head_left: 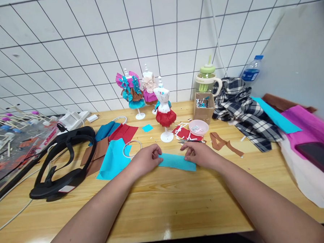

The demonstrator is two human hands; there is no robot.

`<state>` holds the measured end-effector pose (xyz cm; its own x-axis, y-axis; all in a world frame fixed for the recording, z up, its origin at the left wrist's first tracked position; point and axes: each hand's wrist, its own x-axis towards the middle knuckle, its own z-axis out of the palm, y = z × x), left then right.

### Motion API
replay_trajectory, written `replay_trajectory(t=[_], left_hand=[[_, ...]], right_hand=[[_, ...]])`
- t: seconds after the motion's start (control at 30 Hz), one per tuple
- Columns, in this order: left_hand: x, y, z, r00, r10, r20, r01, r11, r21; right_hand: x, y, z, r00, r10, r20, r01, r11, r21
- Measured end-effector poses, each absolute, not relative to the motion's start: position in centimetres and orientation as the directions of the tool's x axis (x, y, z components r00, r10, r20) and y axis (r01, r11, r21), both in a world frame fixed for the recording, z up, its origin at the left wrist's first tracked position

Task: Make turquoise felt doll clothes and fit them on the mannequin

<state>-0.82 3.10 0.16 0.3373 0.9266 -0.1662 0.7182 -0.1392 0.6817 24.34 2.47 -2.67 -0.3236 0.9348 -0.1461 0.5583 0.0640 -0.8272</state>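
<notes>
A small strip of turquoise crepe paper [176,161] lies flat on the wooden table [166,204], held at both ends. My left hand [144,159] pinches its left end with the fingers closed. My right hand [200,154] pinches the right end the same way. Just behind the strip stands a white mini mannequin [164,110] in a red paper skirt. Two more dressed mannequins [138,88] stand further back by the wall.
Turquoise, red and brown paper sheets [113,149] and a white ring [131,148] lie left of the hands, beside a black headset [63,159]. A pink bowl [198,127], cardboard box [204,105], green jug [206,81], plaid cloth [243,110] and more coloured paper [300,128] sit right.
</notes>
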Motion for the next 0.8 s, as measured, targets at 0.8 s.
replay_trajectory(t=[0.8], left_hand=[[-1.8, 3.6, 0.2, 0.543, 0.823, -0.169, 0.780, -0.420, 0.464]], right_hand=[[25.5, 2.9, -1.8, -0.451, 0.889, 0.074, 0.751, 0.423, -0.507]])
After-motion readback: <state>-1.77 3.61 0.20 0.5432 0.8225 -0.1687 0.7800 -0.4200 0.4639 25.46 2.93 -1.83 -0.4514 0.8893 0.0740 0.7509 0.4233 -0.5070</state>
